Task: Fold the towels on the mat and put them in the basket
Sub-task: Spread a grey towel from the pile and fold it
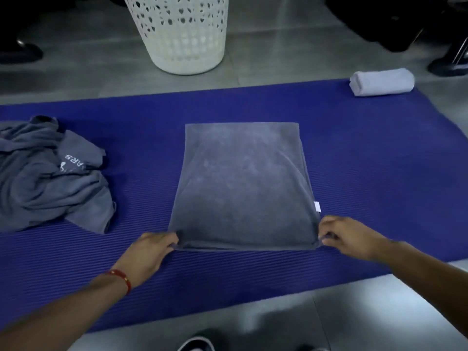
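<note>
Grey tiled floor (253,69) lies underfoot, with a blue ribbed mat (354,153) spread across it; on the mat, two bare hands work at one towel.

Starting at the fingers: the left hand (149,252) has its fingertips curled onto the near left corner of a grey towel (243,183), pinching the stacked layers there; the right hand (347,235) does likewise at the near right corner, fingers bent and closed on the cloth's edge; a red thread band (121,277) circles the left wrist. Between the hands the near edge of the towel runs taut and straight; the towel lies flat in the middle of the mat, already folded to a tall rectangle, with a small white tag (316,206) showing on its right edge.

Judging by its drape, the cloth is soft, light and limp; it should keep no shape of its own, so the corners look like the best place to hold, with both lifted together to bring the near edge over to the far one.

Further out: a crumpled heap of grey towels (50,178) waits at the left of the mat; a white rolled towel (382,82) rests at the far right corner; beyond the mat stands a white perforated basket (182,34) on the floor.
</note>
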A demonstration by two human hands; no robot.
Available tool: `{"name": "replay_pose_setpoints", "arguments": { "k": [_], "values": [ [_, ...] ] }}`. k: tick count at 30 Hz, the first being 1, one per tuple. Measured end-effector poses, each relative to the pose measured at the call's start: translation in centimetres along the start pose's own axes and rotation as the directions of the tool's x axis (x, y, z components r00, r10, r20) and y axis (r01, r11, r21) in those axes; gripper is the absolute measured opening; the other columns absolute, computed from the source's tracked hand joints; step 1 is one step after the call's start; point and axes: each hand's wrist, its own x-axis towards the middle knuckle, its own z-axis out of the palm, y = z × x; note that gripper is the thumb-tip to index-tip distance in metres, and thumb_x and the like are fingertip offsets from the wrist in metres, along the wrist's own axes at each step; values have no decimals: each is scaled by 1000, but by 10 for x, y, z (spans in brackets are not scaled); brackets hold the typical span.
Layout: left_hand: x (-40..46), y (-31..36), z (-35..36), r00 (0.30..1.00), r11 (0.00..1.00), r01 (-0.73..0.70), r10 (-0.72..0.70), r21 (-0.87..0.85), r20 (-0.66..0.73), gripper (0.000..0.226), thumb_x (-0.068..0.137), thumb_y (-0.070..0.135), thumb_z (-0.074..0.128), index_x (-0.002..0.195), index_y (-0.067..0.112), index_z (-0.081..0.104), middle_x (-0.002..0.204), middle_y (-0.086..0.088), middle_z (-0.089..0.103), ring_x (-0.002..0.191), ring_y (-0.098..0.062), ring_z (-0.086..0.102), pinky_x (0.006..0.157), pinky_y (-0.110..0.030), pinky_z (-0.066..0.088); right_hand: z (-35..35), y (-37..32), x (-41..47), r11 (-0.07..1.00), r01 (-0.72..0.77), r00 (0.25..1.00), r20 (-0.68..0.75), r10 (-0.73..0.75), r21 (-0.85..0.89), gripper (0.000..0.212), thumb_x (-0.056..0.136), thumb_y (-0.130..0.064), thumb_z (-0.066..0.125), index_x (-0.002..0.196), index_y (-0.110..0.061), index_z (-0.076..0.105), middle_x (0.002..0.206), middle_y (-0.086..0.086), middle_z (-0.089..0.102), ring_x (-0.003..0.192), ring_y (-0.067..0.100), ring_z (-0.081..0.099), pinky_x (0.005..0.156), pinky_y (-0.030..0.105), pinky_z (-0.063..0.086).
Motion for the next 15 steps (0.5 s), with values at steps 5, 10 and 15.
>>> {"name": "replay_pose_setpoints", "arguments": {
  "k": [5, 10, 15],
  "values": [
    [-51, -2, 30, 989, 954, -151, 147, 259, 33, 39, 108, 27, 27, 112, 21, 66, 129, 1, 62, 120, -20, 62, 100, -29, 37, 36, -7, -18, 993, 70, 992, 112, -59, -99, 18, 95, -31, 67, 85, -40, 55, 95, -23, 50, 87, -1, 54, 73, 16, 36],
    [-22, 15, -2, 970, 936, -229, 196, 269, 143, 28, 80, 32, 61, 107, 27, 64, 132, 3, 55, 124, -19, 52, 107, -38, 36, -7, -12, -5, 988, 34, 987, 158, -11, -149, 15, 92, -53, 60, 84, -43, 67, 93, -22, 63, 83, -1, 60, 77, 24, 51],
    [93, 31, -3, 998, 948, 12, -32, 318, 57, 55, 97, 44, 35, 146, 25, 51, 160, -9, 36, 145, -34, 37, 111, -54, 36, -65, 5, 70, 988, -134, 947, -284, 150, 74, 17, 99, -32, 57, 85, -41, 62, 92, -6, 73, 89, 22, 69, 84, 39, 55]
  ]
}}
